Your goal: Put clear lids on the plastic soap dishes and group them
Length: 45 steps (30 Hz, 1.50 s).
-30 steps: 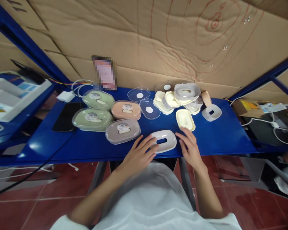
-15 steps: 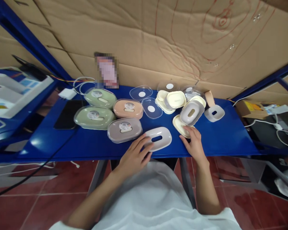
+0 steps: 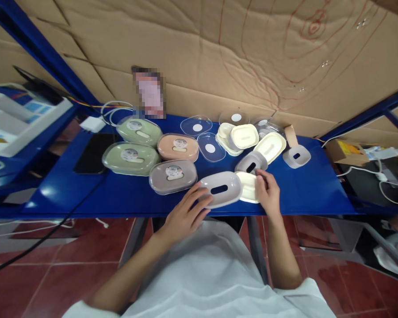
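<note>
My left hand [image 3: 189, 208] is closed on the left end of a light grey oval plastic shell [image 3: 230, 179] with a long slot in its middle, near the table's front edge. My right hand [image 3: 269, 191] pinches the right side of a cream-coloured oval tray [image 3: 248, 194], whose left edge meets the grey shell. Just behind that tray lies a second grey slotted shell [image 3: 243, 164], close to my right fingertips. Another cream tray [image 3: 271, 148] rests further back. Left of my left hand sits a grey box with a clear lid [image 3: 173, 185].
Two green lidded boxes [image 3: 131, 165] and a pink one [image 3: 177, 154] stand on the left of the blue table [image 3: 321, 194]. Clear lids [image 3: 196, 120] and cream pieces [image 3: 243, 134] lie at the back. A small grey slotted piece [image 3: 301, 158] is at right; a black phone-like slab [image 3: 91, 153] at left.
My right hand has drawn the cream tray left against the grey shell. The second grey shell has slid down and left, uncovering the cream tray behind it.
</note>
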{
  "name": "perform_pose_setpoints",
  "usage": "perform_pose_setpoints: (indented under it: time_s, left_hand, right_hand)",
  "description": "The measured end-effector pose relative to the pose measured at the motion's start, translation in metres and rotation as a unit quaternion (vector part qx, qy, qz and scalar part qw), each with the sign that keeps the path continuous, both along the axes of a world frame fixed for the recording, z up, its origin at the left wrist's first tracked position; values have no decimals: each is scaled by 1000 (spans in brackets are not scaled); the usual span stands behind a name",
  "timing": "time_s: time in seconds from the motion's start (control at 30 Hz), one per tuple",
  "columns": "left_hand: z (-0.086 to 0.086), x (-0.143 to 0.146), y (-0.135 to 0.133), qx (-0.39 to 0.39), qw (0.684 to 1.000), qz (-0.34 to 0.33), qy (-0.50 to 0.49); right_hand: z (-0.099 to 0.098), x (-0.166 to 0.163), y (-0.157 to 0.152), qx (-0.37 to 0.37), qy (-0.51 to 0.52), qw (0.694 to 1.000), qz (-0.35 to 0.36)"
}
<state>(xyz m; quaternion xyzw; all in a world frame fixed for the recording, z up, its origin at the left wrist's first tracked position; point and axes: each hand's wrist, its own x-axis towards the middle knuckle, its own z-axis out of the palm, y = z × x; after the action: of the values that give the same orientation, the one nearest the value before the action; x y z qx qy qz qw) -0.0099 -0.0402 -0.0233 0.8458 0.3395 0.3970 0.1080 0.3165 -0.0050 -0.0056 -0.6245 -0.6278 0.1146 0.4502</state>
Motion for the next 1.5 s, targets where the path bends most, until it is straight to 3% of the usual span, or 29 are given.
perform_pose_setpoints:
  time_s: [0.2,0.5,0.73,0.9,1.03,1.23,1.3,1.37,1.5]
  left_hand:
    - [1,2,0,17,999,-13,36]
    - [9,6,2,8,990,-36,134]
    - [11,25,3,29,985,-42,163]
    - [8,25,2,29,988,-32,145]
    - [4,15,0,6,995,-11,99]
    - [1,9,0,-14,997,-6,77]
    - [-1,8,0,-15,998,-2,69]
    - [-3,7,0,-18,998,9,55]
    - [-4,5,-1,-35,998,29,38]
  right_hand:
    - [-2,-30,-5,-37,2,988,150]
    - [5,-30,-21,-74,-8,973,220]
    - [-2,-32,-28,-52,43,986,151]
    - [2,-35,-26,-22,-28,982,183]
    - [26,-54,0,35,-166,960,223]
    - [40,-103,97,-28,-331,909,253]
    - [43,-111,115,-50,-311,912,262]
    - [49,-108,111,-33,-225,940,254]
    - [56,-73,51,21,49,988,142]
